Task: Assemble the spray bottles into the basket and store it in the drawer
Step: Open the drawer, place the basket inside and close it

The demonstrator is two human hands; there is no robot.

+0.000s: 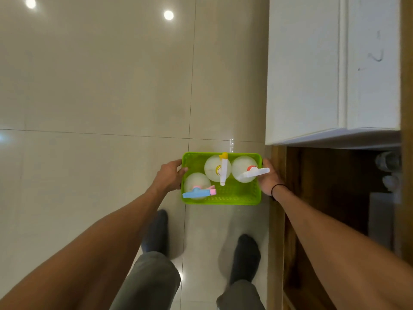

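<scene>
1. A green plastic basket (232,195) is carried in the air above the tiled floor (100,97), a little right of centre in the view, with the person's 2 dark-socked feet below it at 6 o'clock.
2. The left hand (168,174) grips the basket's short side at 9 o'clock; its fingers (182,170) are curled over the rim, close together.
3. The right hand (269,180) holds the opposite short side at 3 o'clock. Its fingers wrap under and behind the wall, so I cannot tell how they lie. A thin black band circles that wrist.
4. 3 translucent spray bottles stand upright inside the basket:
   - the bottle with the blue and pink sprayer (197,193) at 8 o'clock, against the left wall;
   - the bottle with the white and yellow sprayer (223,171) at 12 o'clock, nozzle pointing to the far rim;
   - the bottle with the white and red sprayer (253,173) at 2 o'clock, its trigger head reaching out over the right rim.
5. At 3 o'clock from the basket lies an open wooden compartment (324,198), dark inside, below a white cabinet front (312,74). The basket is just beside its edge, not inside it.
</scene>
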